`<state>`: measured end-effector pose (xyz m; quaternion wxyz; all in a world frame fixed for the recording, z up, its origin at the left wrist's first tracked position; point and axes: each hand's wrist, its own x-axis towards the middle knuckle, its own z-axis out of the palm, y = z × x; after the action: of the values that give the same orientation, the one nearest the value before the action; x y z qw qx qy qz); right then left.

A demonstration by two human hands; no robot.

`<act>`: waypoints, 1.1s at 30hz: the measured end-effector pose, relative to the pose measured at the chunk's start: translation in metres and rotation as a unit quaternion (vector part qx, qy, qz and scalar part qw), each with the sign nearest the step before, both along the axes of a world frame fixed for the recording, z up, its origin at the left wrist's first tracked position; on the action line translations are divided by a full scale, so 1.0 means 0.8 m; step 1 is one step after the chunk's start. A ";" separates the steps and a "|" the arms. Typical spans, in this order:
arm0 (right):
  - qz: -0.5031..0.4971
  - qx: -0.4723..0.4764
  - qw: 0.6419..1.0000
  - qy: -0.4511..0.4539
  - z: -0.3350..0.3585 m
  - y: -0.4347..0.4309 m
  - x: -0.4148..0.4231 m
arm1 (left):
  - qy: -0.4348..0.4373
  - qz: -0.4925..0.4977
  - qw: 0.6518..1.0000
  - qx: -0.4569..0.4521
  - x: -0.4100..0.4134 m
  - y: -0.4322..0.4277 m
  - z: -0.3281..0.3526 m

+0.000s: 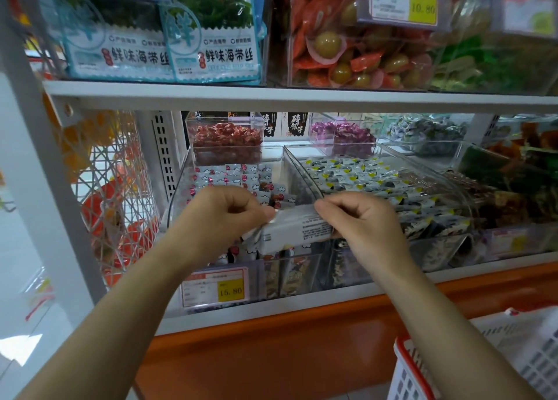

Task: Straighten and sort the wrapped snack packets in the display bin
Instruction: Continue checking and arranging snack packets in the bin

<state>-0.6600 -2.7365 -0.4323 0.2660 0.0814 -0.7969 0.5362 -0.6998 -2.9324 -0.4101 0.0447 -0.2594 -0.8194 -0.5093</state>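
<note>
Left hand [229, 214] and right hand [360, 218] pinch white packet [297, 230] over front rim of display bin [305, 274].

Your left hand [223, 215] and right hand [359, 218] each pinch an end of a white printed packet [294, 230], holding it above the front of the clear display bin [178, 194]. Rows of red-marked packets [229, 173] lie behind it; the neighbouring bin [437, 245] holds yellow-marked packets [356, 177]. A 15.80 price tag [216, 288] sits on the bin's front, below your wrists
</note>
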 end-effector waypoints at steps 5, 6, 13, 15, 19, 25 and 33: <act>0.027 -0.047 0.998 -0.014 -0.001 -0.002 0.001 | -0.015 0.003 1.000 0.004 -0.002 -0.005 0.005; 0.024 -0.060 0.998 -0.009 -0.001 -0.004 0.001 | -0.032 -0.006 0.999 0.016 -0.001 -0.003 0.005; 0.066 -0.120 0.988 -0.068 0.001 0.002 -0.002 | -0.073 -0.024 0.997 0.031 -0.001 0.004 -0.002; 0.089 -0.099 0.987 -0.094 0.006 0.010 -0.002 | -0.075 -0.023 0.995 0.059 -0.004 0.003 -0.002; 0.113 -0.103 0.981 -0.116 0.009 0.022 -0.004 | -0.067 -0.031 0.994 0.082 -0.004 0.004 -0.001; 0.125 -0.128 0.976 -0.122 0.004 0.025 -0.008 | -0.037 -0.019 0.997 0.072 -0.003 0.006 -0.005; 0.083 -0.053 0.990 -0.101 -0.014 -0.007 -0.004 | -0.051 0.066 0.991 0.106 -0.014 0.012 -0.016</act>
<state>-0.6634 -2.7419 -0.4433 0.1425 0.0779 -0.7806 0.6036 -0.7113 -2.9232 -0.4228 0.0636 -0.1726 -0.7774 -0.6016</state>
